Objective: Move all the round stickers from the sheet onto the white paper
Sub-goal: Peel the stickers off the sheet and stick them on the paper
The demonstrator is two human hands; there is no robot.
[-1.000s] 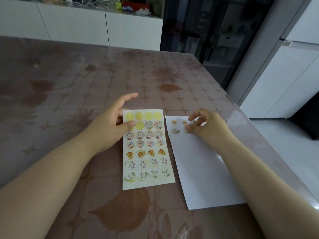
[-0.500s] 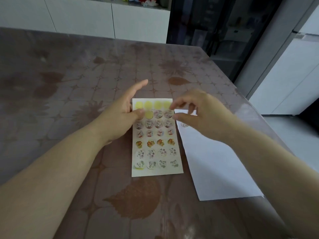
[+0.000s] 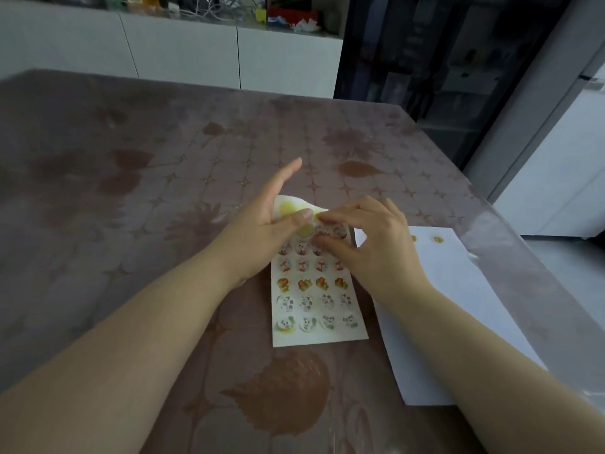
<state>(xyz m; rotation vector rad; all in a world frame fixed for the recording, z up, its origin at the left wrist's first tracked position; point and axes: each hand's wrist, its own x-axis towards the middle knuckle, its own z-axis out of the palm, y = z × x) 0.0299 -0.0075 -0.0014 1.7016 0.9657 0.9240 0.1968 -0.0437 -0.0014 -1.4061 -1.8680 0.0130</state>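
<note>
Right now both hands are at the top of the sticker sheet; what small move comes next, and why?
Probably peel: the right hand should pinch up the edge of a round sticker in the second row. The left hand bends the top of the sticker sheet upward there, next to bare yellow spots. Many stickers remain, and the white paper shows only a few.

The left hand (image 3: 262, 231) is now curling up the sticker sheet (image 3: 314, 290) top edge; the right hand (image 3: 370, 244) is pinching there, mid-frame.
</note>
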